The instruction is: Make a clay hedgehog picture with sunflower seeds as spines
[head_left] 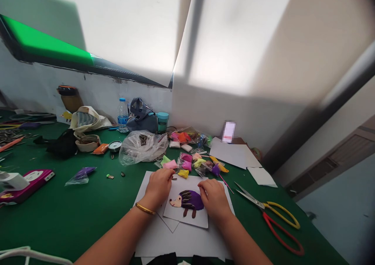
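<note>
A white card [174, 212] with a hedgehog picture [191, 201] lies on white paper sheets [187, 243] in front of me. The hedgehog has a purple body, a pale face, brown legs and dark striped seeds as spines behind its head. My left hand [159, 187], with a gold bangle at the wrist, rests over the card's upper left, its fingers bent together; what they hold, if anything, is hidden. Small seeds [174, 178] lie just beside its fingertips. At the hedgehog's rear, my right hand [216, 199] has its fingers curled in a pinch, contents not visible.
Packets of coloured clay [186, 165] lie behind the card. Large scissors [263, 206] with red and yellow handles lie open at right. Behind stand a clear plastic bag [143, 149], a water bottle [122, 116] and a propped phone [228, 131]. A magenta box [35, 179] is at left.
</note>
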Available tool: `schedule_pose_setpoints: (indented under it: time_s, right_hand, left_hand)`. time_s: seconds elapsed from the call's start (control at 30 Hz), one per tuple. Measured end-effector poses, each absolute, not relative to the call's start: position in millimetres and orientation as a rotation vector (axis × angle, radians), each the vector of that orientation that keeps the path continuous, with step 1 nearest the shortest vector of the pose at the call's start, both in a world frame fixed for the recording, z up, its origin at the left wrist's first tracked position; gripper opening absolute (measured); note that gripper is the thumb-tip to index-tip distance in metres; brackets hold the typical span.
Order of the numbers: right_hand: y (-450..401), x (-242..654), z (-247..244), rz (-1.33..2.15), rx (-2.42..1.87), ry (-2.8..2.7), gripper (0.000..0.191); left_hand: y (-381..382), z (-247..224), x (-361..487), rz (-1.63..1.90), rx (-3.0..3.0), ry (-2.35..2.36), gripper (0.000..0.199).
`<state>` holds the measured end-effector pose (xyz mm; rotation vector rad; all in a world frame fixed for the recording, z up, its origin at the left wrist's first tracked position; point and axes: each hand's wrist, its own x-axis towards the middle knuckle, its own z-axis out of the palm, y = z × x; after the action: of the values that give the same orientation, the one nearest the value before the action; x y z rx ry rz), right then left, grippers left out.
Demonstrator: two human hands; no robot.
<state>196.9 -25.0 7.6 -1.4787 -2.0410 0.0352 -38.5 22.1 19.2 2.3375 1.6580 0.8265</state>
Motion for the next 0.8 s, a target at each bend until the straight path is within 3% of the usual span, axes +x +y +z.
schedule_pose_setpoints:
  time_s: [0.2, 0.47, 0.67, 0.8]
  right_hand:
    - [-19.5, 210.3, 4.8, 0.164, -1.705, -2.02, 0.018]
    - [-19.0, 207.2, 6.7, 0.203, -1.661, -1.949, 0.019]
    - [-24.5, 198.6, 6.6, 0.166, -1.439, -1.894, 0.016]
    - [-31.9, 184.6, 7.0, 0.228, -1.267, -1.94, 0.009]
  left_hand:
    - [27.8, 19.2, -42.5, 0.737, 2.507, 1.76, 0.012]
    - [37.0, 11.6, -26.3, 0.766, 2.691, 1.664, 0.022]
    - [25.8, 17.6, -20.3, 0.992, 2.664, 1.557, 0.018]
    - [7.7, 16.8, -12.5, 1.204, 2.537, 1.176, 0.031]
